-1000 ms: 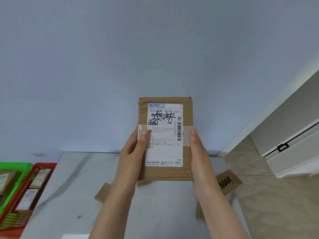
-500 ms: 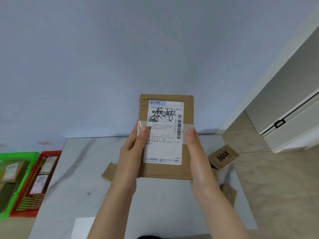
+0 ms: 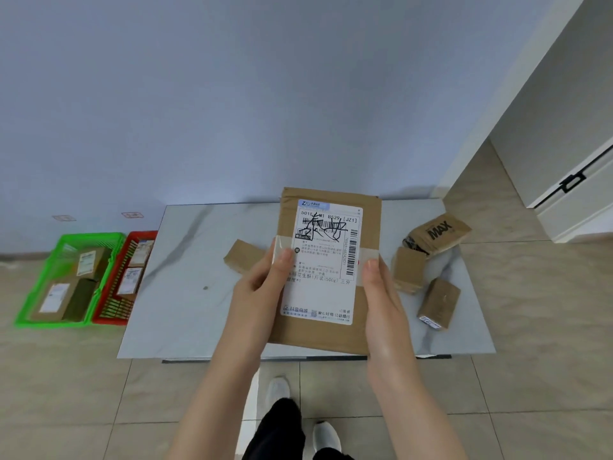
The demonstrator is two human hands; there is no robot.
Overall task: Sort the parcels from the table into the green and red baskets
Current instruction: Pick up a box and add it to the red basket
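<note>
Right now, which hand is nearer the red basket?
Left. Left hand holds the parcel at its left edge, toward the red basket; right hand holds the right edge.

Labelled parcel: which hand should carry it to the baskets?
Left, probably. The green basket and red basket sit on the floor off the left end of the table, on the side of the left hand, which grips the left edge of the labelled parcel. The right hand would have to cross over.
</note>
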